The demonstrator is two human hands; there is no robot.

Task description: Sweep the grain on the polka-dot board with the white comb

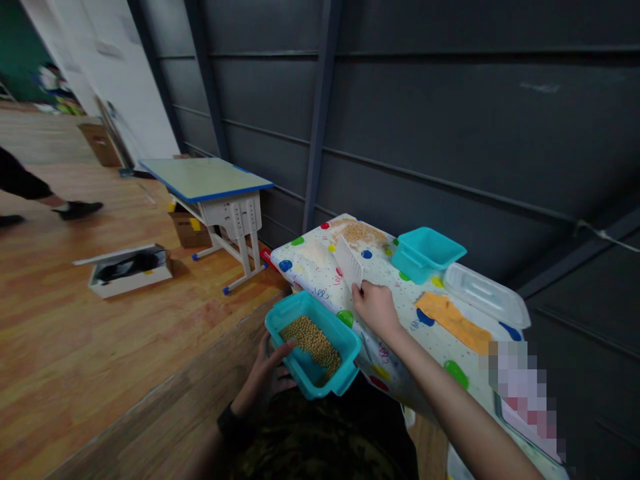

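Observation:
My left hand (264, 375) grips the near left side of a teal plastic tub (347, 341), with the thumb over its rim. Round, tan, soybean-like beans (314, 341) lie in the tub, which is held at the table's front edge. In my right hand (377, 308) is a flat white plastic scraper (349, 261), standing on edge above the tablecloth (325, 273). Beyond it, a heap of light brown grain (361, 233) is spread at the far corner. Left of the scraper lies a pale, fine heap (316, 251), perhaps rice.
A second teal tub (425, 257) stands at the back, beside a clear lid (485, 293) and an orange cloth (453, 319). A desk (207, 177) and an open white box (131, 272) are to the left. Farther left, a person's leg (30, 180) shows.

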